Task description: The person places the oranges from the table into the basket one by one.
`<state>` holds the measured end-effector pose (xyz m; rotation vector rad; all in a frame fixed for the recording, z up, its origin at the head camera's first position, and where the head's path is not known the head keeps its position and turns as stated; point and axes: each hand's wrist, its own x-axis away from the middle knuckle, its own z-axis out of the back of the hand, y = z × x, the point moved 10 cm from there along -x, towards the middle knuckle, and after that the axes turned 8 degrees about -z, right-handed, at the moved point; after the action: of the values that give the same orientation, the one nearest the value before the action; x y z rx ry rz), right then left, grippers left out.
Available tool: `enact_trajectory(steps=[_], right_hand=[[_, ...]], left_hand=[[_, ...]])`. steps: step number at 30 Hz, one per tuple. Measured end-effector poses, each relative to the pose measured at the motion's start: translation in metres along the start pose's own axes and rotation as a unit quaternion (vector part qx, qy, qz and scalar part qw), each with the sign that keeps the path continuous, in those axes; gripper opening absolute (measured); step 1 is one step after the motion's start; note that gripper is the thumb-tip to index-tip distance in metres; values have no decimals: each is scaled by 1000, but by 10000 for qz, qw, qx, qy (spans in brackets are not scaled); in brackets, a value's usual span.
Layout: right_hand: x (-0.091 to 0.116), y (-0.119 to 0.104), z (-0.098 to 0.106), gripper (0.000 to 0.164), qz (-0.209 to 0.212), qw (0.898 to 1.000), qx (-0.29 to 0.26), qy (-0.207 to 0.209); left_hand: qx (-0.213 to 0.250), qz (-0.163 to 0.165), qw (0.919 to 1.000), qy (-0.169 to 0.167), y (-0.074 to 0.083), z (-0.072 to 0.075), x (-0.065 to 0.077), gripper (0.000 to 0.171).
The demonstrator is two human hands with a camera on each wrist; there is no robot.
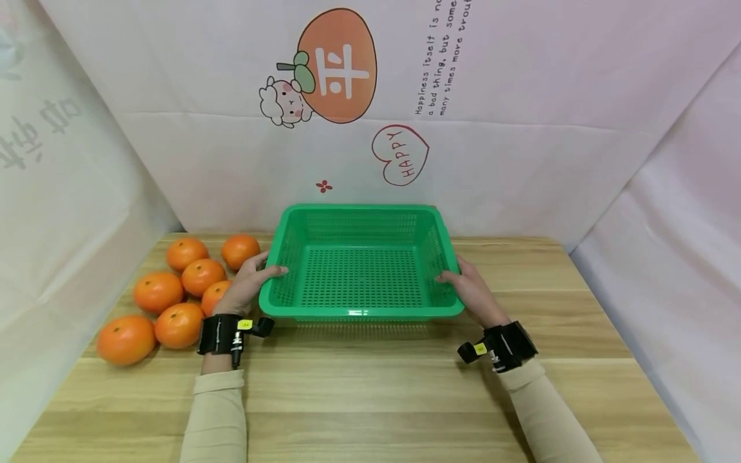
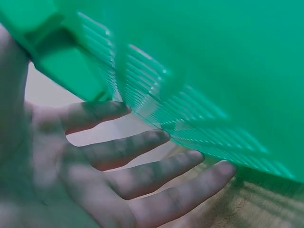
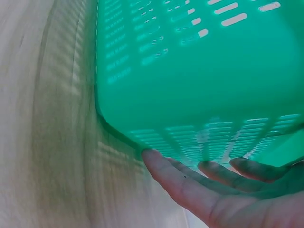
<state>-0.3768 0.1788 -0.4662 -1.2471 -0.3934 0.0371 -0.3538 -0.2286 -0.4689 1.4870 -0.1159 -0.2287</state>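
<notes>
A green plastic basket with slotted walls and floor is held level between both hands near the back of the table, with nothing inside it. My left hand grips its left end, thumb over the rim, while the fingers lie against the outer wall. At the opposite end, my right hand holds the rim the same way, with its fingertips on the slotted outside wall. Whether the basket's underside touches the table, I cannot tell. Several oranges lie loose just left of my left hand.
A wooden table extends under and in front of the basket. Behind it hangs a white printed cloth, with more pale cloth at the left and right sides. One orange is partly hidden behind my left hand.
</notes>
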Motion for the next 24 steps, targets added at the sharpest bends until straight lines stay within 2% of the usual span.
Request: enact_trajectory(steps=[13, 24], right_hand=[[0, 0, -1, 69, 3, 10000, -63, -20], [2, -1, -4, 65, -85, 9999, -111, -44]], left_hand=[[235, 263, 9994, 43, 4, -1, -3, 71], [-57, 481, 9988, -1, 9, 1, -2, 75]])
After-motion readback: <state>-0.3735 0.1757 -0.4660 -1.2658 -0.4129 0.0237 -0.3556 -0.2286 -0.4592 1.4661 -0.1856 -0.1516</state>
